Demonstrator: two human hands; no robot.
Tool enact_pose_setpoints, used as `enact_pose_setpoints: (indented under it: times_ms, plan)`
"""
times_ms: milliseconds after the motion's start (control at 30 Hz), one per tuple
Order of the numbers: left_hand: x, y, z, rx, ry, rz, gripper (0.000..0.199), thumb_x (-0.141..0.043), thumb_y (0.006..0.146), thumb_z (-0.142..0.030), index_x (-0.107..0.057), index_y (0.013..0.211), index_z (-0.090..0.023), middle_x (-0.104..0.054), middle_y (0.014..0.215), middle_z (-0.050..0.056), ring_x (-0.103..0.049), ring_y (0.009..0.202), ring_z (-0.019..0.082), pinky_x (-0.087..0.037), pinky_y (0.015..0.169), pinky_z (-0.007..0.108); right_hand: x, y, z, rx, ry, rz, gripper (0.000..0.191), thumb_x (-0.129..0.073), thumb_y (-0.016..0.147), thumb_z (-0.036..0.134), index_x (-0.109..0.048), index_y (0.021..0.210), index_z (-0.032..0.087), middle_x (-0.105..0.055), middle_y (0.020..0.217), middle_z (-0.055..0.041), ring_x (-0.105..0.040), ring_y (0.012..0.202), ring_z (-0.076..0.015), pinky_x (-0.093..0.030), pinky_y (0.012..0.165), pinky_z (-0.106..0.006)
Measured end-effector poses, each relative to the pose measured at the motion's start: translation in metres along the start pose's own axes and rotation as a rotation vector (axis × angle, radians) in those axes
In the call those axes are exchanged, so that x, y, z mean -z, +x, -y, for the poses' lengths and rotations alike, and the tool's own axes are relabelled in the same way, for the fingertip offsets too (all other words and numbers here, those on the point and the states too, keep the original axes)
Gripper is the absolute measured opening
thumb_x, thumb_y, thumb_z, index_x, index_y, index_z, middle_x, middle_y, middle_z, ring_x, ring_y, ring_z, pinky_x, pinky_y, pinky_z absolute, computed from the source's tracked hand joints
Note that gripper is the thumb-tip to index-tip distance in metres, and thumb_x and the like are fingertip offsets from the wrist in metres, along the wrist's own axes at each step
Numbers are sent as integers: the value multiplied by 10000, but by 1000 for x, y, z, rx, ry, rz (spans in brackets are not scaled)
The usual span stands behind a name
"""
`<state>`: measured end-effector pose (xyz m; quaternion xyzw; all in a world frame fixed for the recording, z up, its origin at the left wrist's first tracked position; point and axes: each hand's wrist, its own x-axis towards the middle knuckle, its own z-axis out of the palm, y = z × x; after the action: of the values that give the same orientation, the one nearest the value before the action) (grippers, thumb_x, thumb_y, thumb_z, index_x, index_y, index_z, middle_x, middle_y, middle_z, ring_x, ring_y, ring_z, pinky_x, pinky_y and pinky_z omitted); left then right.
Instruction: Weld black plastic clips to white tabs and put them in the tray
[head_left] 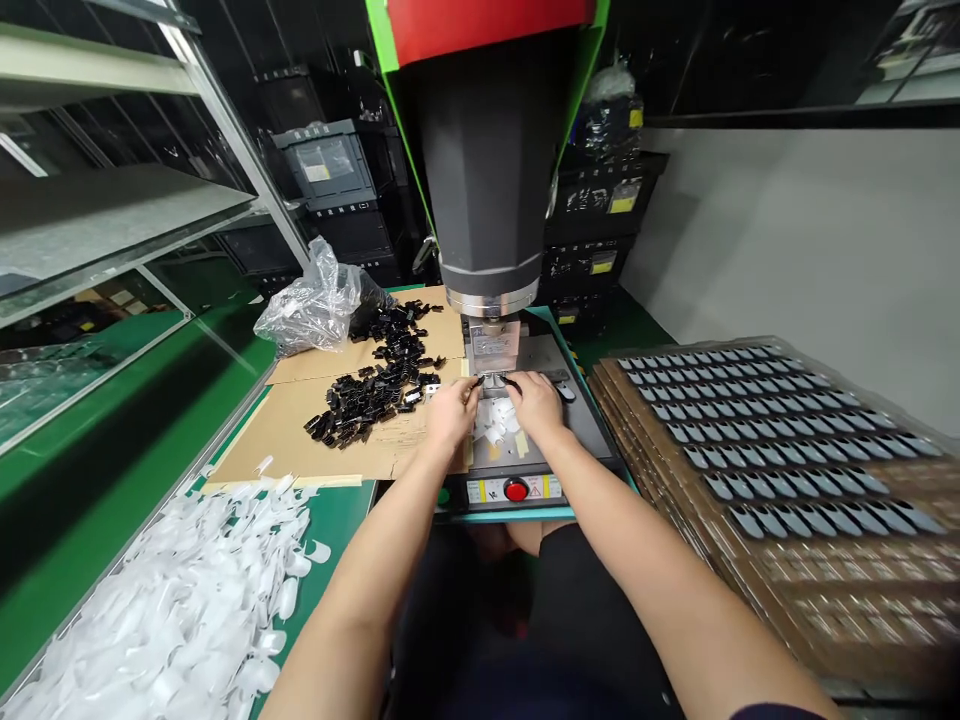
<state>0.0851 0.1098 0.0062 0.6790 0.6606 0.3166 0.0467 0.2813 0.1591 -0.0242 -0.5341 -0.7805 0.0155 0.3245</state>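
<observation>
Both hands are at the fixture [495,384] under the head of a press machine [487,180]. My left hand [452,410] pinches a small black part [478,381] at the fixture's left side. From the other side, my right hand [537,402] has its fingers closed on a small dark piece [511,382]. A clear block [495,345] hangs just above the fingertips. White pieces [496,418] lie on the machine's base plate between the hands.
Black parts [367,395] are heaped on cardboard [277,430] at the left, beside a plastic bag [319,305]. White pieces [180,600] cover the lower left. Stacked trays [885,560] stand right. A red button [516,489] is on the machine's front.
</observation>
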Motion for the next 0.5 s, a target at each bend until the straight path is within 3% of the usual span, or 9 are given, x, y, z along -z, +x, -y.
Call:
enact_pose_setpoints:
  times_ms: [200, 400, 500]
  plan:
    - [-25, 17, -19, -29, 112, 95, 335, -543, 1099, -394, -753, 1319, -254, -744, 1283, 120, -699, 1175, 278, -547, 975, 361, 0, 5, 12, 37, -166, 65, 359, -478, 1096, 371, -705, 1336, 232, -688, 1203, -153, -523, 1135, -327, -417, 969, -433]
    - [-24, 14, -19, -76, 143, 137, 365, -564, 1084, -379, -673, 1409, -253, -681, 1353, 131, -672, 1234, 287, -538, 1018, 373, 6, 3, 20, 76, -208, 105, 329, -486, 1077, 299, -689, 1322, 217, -662, 1226, -169, -493, 1169, -344, -408, 980, -460]
    - [-22, 15, -17, -77, 133, 180, 383, -580, 1070, -356, -655, 1432, -254, -663, 1374, 133, -659, 1269, 287, -527, 1074, 384, 8, -2, 21, 76, -184, 115, 386, -476, 1064, 248, -650, 1408, 227, -656, 1282, -171, -494, 1204, -340, -415, 1003, -462]
